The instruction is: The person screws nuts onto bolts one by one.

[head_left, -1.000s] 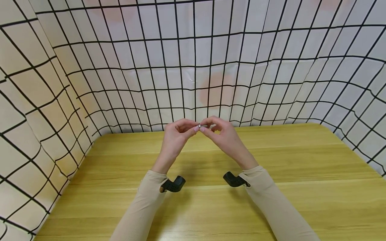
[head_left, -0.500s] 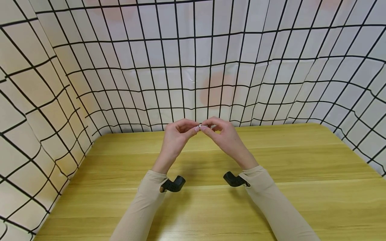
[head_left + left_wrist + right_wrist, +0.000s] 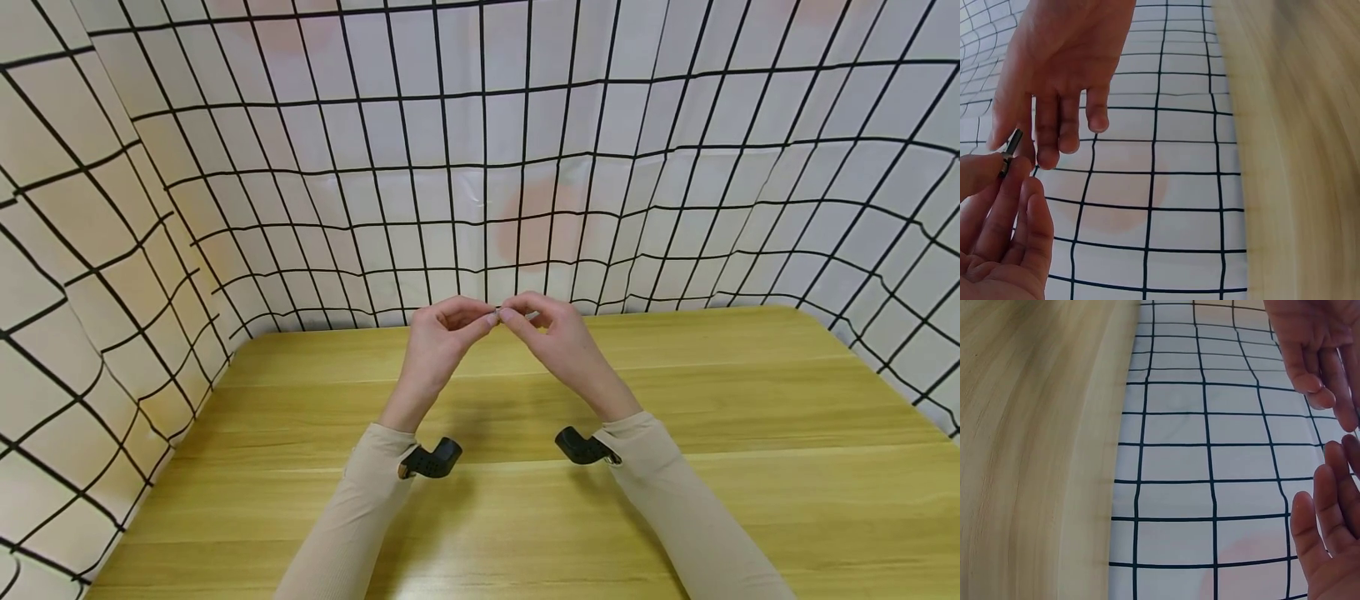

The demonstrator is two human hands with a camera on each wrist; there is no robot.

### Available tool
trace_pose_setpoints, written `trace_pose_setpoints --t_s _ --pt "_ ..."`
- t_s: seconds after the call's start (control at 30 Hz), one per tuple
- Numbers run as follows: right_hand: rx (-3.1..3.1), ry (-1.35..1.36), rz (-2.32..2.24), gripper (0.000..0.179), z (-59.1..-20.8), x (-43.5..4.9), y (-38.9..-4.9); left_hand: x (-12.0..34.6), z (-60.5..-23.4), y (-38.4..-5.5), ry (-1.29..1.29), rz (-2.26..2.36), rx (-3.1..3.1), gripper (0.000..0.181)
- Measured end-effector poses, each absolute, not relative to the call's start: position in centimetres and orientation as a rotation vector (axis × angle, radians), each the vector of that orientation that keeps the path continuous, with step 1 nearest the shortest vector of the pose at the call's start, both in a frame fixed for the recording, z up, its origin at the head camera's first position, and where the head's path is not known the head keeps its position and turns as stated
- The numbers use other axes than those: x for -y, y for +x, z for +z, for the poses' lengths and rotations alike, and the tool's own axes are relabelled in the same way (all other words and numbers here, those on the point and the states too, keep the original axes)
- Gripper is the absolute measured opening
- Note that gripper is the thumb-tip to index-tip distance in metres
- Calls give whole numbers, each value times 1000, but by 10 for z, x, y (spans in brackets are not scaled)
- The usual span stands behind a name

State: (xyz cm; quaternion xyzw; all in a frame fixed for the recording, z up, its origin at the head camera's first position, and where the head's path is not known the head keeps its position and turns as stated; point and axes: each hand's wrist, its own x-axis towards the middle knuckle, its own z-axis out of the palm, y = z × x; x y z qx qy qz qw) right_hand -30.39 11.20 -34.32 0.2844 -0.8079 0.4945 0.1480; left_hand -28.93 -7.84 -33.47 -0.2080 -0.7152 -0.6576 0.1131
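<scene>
Fingertip to fingertip, my hands meet above the far part of the table around a small metal bolt (image 3: 1015, 142). My left hand (image 3: 442, 342) pinches its wider end between thumb and forefinger; a ring-like piece, perhaps a nut, shows there in the left wrist view. From that grip the thin shank points toward my right hand (image 3: 558, 342), whose thumb and forefinger pinch around it. Seen from the head, the fingertips hide nearly all of the bolt. The other fingers of both hands are loosely bent. In the right wrist view the bolt is hidden.
A wood-grain table (image 3: 480, 517) lies below the hands. Behind it and along both sides hangs a white curtain with a black grid (image 3: 480, 192). Black wrist cameras are strapped over the beige sleeves (image 3: 360, 508), and hang low over the tabletop.
One second ago the shank showed beside the right thumb; now the right fingertips cover it. The right thumb has shifted slightly up and the left hand has hardly moved.
</scene>
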Motion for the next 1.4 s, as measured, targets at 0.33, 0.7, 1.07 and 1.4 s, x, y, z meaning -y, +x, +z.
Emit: trace_pose_setpoints --t_s 0.33,0.7,1.07,1.4 --pt "2293 821 1634 20 -326 -114 -295 79 -326 -287 -522 -2000 2100 16" --pt "2218 752 1778 19 -337 -113 -306 83 -334 -295 -563 -1947 2107 13" --pt "2302 776 1781 22 -343 -114 -308 86 -340 -294 -513 -1926 2195 16" --pt "2428 772 1700 20 -350 -120 -321 86 -345 -302 -527 -1773 2329 14"
